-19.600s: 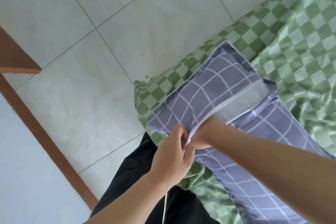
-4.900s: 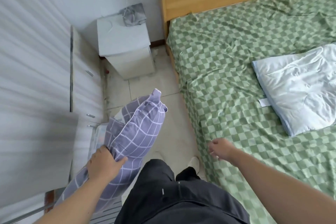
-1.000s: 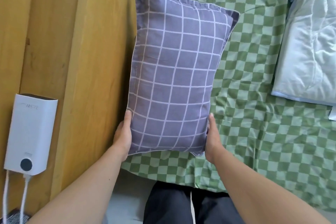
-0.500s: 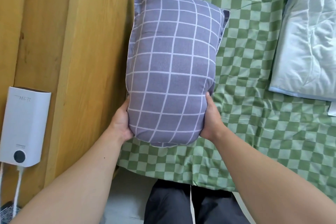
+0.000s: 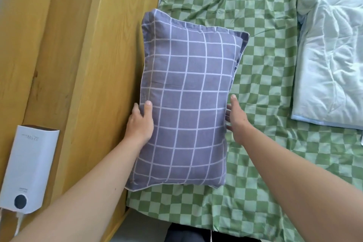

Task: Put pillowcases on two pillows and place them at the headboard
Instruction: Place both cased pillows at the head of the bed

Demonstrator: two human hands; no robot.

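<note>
A pillow in a purple pillowcase with a white grid (image 5: pixel 186 100) lies flat on the green checked bed sheet (image 5: pixel 265 76), its long left edge against the wooden headboard (image 5: pixel 94 65). My left hand (image 5: pixel 140 122) holds the pillow's left edge, thumb on top and fingers behind. My right hand (image 5: pixel 235 118) touches the pillow's right edge with straight fingers. A second pillow, bare and white (image 5: pixel 330 49), lies on the sheet at the right.
A white device (image 5: pixel 27 169) with a round dark button and a white cable hangs beside the headboard at lower left. The near bed edge runs along the bottom, with my dark trousers (image 5: pixel 188 236) below it.
The purple pillow has gone down from being held up by its near end to lying flat by the headboard. Both hands slid further along its sides, and the right hand's fingers have straightened.
</note>
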